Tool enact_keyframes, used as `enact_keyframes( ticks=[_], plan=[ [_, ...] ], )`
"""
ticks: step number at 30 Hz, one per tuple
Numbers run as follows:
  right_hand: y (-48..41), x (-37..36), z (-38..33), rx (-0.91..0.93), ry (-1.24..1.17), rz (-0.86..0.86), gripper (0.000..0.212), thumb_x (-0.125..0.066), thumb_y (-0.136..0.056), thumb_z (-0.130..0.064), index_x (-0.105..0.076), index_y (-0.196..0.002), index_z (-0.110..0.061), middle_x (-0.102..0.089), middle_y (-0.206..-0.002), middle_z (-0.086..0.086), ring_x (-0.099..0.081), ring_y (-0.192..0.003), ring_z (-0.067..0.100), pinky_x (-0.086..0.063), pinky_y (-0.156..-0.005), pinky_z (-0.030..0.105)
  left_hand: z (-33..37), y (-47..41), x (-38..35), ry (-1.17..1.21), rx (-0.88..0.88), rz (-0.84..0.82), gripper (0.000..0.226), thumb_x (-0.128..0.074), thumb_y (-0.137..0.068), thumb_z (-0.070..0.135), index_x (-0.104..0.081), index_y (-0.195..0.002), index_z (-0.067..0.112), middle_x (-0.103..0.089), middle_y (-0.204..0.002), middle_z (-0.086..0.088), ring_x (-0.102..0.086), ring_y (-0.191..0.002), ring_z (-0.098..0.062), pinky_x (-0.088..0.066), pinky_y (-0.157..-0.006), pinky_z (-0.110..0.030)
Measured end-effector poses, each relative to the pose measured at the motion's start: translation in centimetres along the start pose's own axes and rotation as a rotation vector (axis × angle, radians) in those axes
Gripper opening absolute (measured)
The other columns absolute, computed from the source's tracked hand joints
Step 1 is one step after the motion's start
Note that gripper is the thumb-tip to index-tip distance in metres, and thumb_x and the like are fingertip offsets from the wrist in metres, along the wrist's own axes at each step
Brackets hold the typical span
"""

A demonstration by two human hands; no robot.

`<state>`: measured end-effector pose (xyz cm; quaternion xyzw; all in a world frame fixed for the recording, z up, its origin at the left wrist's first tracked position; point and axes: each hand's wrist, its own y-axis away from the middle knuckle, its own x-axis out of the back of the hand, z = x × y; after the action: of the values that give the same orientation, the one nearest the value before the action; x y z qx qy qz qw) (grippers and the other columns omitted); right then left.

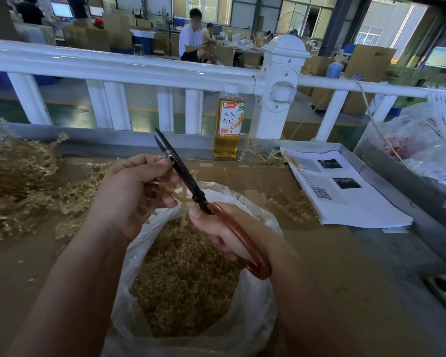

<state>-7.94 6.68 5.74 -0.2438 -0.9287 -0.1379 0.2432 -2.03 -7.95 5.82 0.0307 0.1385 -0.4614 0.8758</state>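
While there's a lot of gold clutter here, the count is short: one pair of scissors point(183, 174), one sprig point(182, 200) in hand, one bag point(254, 318), one bottle point(228, 124), one stack of papers point(345, 202), one big pile point(18, 176) of sprigs, and two loose clumps, one at point(291, 206) and one by the bottle at point(264, 153).

The left hand point(131, 194) has its fingers curled in, pinching the sprig's top between thumb and fingertips. The right hand point(224, 230) is wrapped round the scissors' orange handle loop, thumb lying along the top near the pivot. The blades point off to 11 o'clock, tips just slightly parted, and run past the left hand's fingertips.

The sprig sits right between the two hands, touching both the left fingers and the blades near the pivot. Its stem hangs straight down toward 6 o'clock, over the open mouth of the bag, which is full of small gold bits point(183, 279).

From the hands, the pile is at 9 o'clock, the bottle at 12 against the white railing point(129, 68), and the papers at 2. Everything rests on a brown cardboard top point(325, 256).
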Motion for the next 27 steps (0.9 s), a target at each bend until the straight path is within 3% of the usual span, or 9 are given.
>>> enact_keyframes(
  ticks=[7, 13, 16, 20, 23, 27],
  plan=[
    [0.3, -0.4, -0.7, -0.092, -0.118, -0.012, 0.027, -0.036, -0.095, -0.048, -0.038, -0.073, -0.031, -0.04, -0.062, -0.003, -0.037, -0.051, 0.009, -0.034, -0.052, 0.023, 0.0, -0.2, -0.5, 0.101, 0.031, -0.003, 0.021, -0.047, -0.089, 0.001, -0.051, -0.07, 0.007, -0.064, -0.053, -0.005, -0.054, -0.036, -0.017, -0.049, -0.041, -0.019],
    [0.1, 0.2, -1.0, -0.15, -0.344, -0.005, 0.036, -0.029, -0.102, -0.025, -0.029, -0.066, -0.022, -0.032, -0.066, -0.006, -0.042, -0.049, 0.001, -0.039, -0.051, 0.014, 0.0, 0.0, -0.6, 0.041, 0.031, -0.036, 0.016, -0.05, -0.087, 0.003, -0.053, -0.072, 0.006, -0.065, -0.054, -0.006, -0.055, -0.037, -0.017, -0.048, -0.039, -0.019],
    [-0.1, 0.4, -2.1, -0.02, -0.073, -0.083, 0.037, -0.027, -0.102, -0.015, -0.029, -0.065, -0.016, -0.038, -0.057, -0.001, -0.045, -0.034, 0.0, -0.04, -0.045, 0.011, 0.0, 0.1, -0.8, 0.005, 0.032, -0.052, 0.016, -0.049, -0.087, 0.004, -0.054, -0.072, 0.006, -0.065, -0.054, -0.005, -0.055, -0.036, -0.016, -0.047, -0.039, -0.017],
    [0.2, 0.1, -1.2, -0.108, -0.127, -0.032, 0.03, -0.032, -0.099, -0.038, -0.035, -0.071, -0.026, -0.036, -0.066, -0.003, -0.035, -0.055, 0.004, -0.032, -0.052, 0.021, 0.1, 0.2, -0.9, -0.003, 0.032, -0.048, 0.018, -0.049, -0.088, 0.005, -0.057, -0.073, 0.005, -0.065, -0.054, -0.004, -0.054, -0.036, -0.015, -0.046, -0.039, -0.017],
    [0.3, 0.0, -0.4, -0.085, -0.088, -0.021, 0.022, -0.036, -0.095, -0.048, -0.043, -0.081, -0.033, -0.04, -0.061, -0.005, -0.037, -0.05, 0.006, -0.032, -0.052, 0.021, 0.2, 0.2, -1.0, -0.003, 0.035, -0.034, 0.018, -0.049, -0.089, 0.005, -0.057, -0.073, 0.005, -0.065, -0.053, -0.004, -0.053, -0.035, -0.015, -0.046, -0.039, -0.017],
    [-0.1, -0.1, 0.0, -0.076, -0.074, -0.024, 0.026, -0.035, -0.094, -0.051, -0.045, -0.1, -0.027, -0.041, -0.06, -0.007, -0.042, -0.038, 0.001, -0.033, -0.05, 0.021, 0.2, 0.2, -1.0, -0.01, 0.033, -0.018, 0.018, -0.049, -0.089, 0.005, -0.057, -0.072, 0.006, -0.065, -0.053, -0.003, -0.053, -0.034, -0.014, -0.045, -0.038, -0.017]
  ],
)
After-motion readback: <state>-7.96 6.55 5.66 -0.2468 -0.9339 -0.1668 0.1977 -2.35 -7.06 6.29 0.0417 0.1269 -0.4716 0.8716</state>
